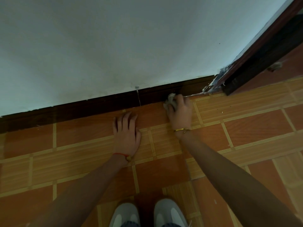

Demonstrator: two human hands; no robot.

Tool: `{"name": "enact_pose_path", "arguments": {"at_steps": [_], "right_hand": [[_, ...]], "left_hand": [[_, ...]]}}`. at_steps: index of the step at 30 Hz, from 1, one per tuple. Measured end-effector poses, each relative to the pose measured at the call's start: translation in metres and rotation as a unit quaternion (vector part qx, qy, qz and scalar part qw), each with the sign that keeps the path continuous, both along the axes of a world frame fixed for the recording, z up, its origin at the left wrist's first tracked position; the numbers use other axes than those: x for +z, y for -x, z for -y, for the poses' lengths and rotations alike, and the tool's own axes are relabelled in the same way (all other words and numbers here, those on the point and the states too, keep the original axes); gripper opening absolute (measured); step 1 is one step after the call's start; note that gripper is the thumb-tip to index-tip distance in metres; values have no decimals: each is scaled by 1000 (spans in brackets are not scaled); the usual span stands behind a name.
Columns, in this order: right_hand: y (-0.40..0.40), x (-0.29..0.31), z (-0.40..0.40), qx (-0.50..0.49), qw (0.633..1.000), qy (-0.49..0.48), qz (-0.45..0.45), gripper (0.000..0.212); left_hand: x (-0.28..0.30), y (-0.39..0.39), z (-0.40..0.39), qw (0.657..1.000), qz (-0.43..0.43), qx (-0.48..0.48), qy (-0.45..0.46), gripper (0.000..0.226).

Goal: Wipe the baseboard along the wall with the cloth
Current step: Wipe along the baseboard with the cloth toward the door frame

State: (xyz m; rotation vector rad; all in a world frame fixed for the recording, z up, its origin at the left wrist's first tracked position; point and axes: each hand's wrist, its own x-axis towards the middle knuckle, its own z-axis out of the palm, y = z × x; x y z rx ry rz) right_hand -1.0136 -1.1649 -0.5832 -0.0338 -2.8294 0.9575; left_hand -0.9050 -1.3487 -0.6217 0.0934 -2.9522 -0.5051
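A dark brown baseboard runs along the foot of the pale wall, rising from lower left to upper right. My right hand grips a crumpled grey cloth and presses it against the baseboard near its right end. My left hand lies flat on the tiled floor just in front of the baseboard, fingers spread, holding nothing. A vertical joint in the baseboard shows left of the cloth.
A dark wooden door frame stands at the right, where the baseboard ends. Orange and tan floor tiles cover the ground. My two grey shoes are at the bottom edge. A grey lump lies beyond the frame.
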Motion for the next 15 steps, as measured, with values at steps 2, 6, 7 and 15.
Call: {"name": "enact_pose_path", "arguments": {"at_steps": [2, 6, 7, 15], "right_hand": [[-12, -1, 22, 66, 998, 5, -1, 35], [-20, -3, 34, 132, 991, -12, -9, 38], [-17, -3, 31, 118, 993, -4, -8, 38], [9, 4, -27, -79, 996, 26, -36, 35]], "left_hand": [[1, 0, 0, 1000, 2, 0, 0, 49], [4, -2, 1, 1000, 13, 4, -2, 49], [4, -4, 2, 1000, 15, 11, 2, 49], [5, -22, 21, 998, 21, 59, 6, 48]]}}
